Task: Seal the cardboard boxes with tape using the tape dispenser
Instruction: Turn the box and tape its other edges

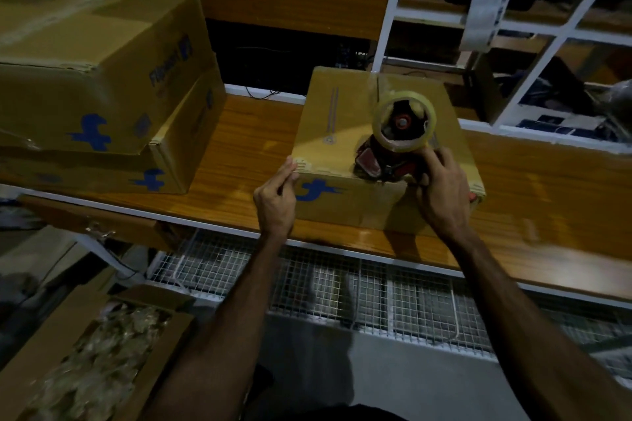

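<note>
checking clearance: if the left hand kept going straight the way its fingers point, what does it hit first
The left hand already touches the small cardboard box at its near-left corner, so it would press into that box first; depth is uncertain.

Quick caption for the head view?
Right hand holds tape dispenser on box; left hand steadies its corner.
</note>
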`<state>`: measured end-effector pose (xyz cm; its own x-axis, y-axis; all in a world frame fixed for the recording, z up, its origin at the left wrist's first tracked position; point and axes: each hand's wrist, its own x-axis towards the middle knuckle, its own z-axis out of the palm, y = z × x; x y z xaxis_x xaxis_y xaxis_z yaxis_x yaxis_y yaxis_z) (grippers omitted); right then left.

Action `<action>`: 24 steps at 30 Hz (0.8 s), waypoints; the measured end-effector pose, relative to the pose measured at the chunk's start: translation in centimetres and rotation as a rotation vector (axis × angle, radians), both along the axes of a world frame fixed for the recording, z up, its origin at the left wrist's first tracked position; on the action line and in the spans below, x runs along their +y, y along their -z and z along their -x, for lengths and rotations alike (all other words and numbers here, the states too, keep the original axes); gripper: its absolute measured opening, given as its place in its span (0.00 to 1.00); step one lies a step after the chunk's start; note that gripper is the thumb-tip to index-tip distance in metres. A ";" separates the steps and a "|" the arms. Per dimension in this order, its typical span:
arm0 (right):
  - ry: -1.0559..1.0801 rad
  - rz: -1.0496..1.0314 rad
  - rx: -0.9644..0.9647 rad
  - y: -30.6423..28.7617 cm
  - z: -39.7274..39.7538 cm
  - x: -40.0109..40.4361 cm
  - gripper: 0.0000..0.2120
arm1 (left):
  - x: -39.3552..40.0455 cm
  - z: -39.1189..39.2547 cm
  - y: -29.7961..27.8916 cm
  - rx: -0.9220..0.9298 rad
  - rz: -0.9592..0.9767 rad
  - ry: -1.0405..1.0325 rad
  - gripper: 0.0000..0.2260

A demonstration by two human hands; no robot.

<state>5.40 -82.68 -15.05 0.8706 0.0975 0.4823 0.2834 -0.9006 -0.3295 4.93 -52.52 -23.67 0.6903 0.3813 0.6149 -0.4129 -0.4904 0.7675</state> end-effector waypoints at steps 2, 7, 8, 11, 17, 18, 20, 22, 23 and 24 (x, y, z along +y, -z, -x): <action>0.022 0.016 -0.005 -0.1 0.1 -2.4 0.24 | 0.0 0.1 -0.2 0.023 0.006 -0.001 0.15; 0.024 -0.013 -0.046 0.7 0.3 -8.2 0.19 | -0.2 0.2 -0.4 0.069 0.033 -0.013 0.14; 0.036 -0.027 -0.047 0.9 0.4 -8.9 0.19 | -0.3 0.3 -0.4 0.080 0.036 -0.015 0.14; 0.033 -0.068 -0.053 1.4 0.4 -10.9 0.17 | -0.5 0.7 -1.0 0.112 0.043 -0.021 0.15; 0.145 -0.171 -0.043 1.9 0.8 -16.0 0.19 | -0.6 1.1 -1.6 0.137 -0.025 -0.047 0.15; 0.153 -0.195 -0.038 2.2 0.9 -16.8 0.19 | -0.7 1.2 -1.7 0.139 -0.046 -0.053 0.15; 0.147 -0.226 -0.044 2.9 1.2 -17.9 0.17 | -1.3 1.4 -1.6 0.129 -0.131 -0.077 0.15; 0.148 -0.258 -0.049 3.4 1.1 -17.8 0.16 | -1.5 1.5 -1.2 0.126 -0.251 -0.119 0.16; 0.153 -0.274 -0.053 3.5 1.2 -17.8 0.16 | -1.8 1.6 -1.1 0.139 -0.315 -0.141 0.17; 0.151 -0.283 -0.056 3.6 1.2 -17.8 0.16 | -2.0 1.7 -1.1 0.157 -0.391 -0.158 0.18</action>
<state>4.20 -100.51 -18.61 0.8365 -0.1754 0.5191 0.1781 -0.8090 -0.5602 3.24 -54.56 -22.53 0.7388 0.2493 0.6261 -0.2027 -0.8038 0.5592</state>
